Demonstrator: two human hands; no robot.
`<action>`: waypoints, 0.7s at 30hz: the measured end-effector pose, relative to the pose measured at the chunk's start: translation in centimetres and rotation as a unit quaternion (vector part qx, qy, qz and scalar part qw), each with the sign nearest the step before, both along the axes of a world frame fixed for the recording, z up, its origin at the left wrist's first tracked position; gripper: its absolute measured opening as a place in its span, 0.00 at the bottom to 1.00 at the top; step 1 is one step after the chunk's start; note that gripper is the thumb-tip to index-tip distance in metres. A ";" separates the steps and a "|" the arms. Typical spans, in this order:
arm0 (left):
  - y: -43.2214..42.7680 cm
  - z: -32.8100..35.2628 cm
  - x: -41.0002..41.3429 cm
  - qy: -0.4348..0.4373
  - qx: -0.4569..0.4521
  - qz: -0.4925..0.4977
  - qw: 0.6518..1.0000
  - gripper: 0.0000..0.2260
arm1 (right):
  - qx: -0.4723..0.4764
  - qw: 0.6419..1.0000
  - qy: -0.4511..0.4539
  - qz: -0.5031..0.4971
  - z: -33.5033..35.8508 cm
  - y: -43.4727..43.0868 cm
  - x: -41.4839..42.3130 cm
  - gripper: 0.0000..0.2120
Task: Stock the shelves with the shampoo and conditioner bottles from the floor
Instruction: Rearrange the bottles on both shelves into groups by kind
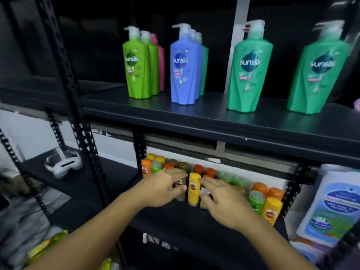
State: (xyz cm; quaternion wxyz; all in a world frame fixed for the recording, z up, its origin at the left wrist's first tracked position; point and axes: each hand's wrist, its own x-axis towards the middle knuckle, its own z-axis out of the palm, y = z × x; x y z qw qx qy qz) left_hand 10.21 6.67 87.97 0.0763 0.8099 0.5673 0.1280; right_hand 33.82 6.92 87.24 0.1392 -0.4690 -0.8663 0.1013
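Small shampoo and conditioner bottles in orange, yellow, green and brown stand in rows at the back of the lower black shelf (175, 219). A yellow bottle (193, 189) stands upright at the front of the group, between my hands. My left hand (161, 189) reaches in from the left, with its fingers and thumb round a brown bottle (179, 196) just left of the yellow one. On the yellow bottle's right side, my right hand (219, 200) holds another small bottle (203, 205) between fingers and thumb. Both held bottles are mostly hidden.
Large pump bottles stand on the upper shelf (214, 121): light green (136, 65), blue (183, 69) and two darker green (249, 75). A white and blue refill pack (335, 207) stands at the right. A white headset (64, 164) lies on the left rack. Yellow packets (46, 248) lie below.
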 end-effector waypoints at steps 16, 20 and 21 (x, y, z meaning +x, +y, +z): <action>-0.4 7.2 -7.5 0.011 0.038 0.022 0.999 0.27 | 0.041 0.997 0.040 0.045 6.7 2.5 -6.5 0.23; 0.9 9.8 -10.6 -0.008 0.024 0.008 1.000 0.27 | 0.031 0.998 0.049 0.026 9.5 2.4 -9.1 0.24; 1.1 10.9 -11.2 -0.011 0.019 0.003 1.000 0.26 | 0.024 0.998 0.051 0.018 10.6 2.1 -9.6 0.24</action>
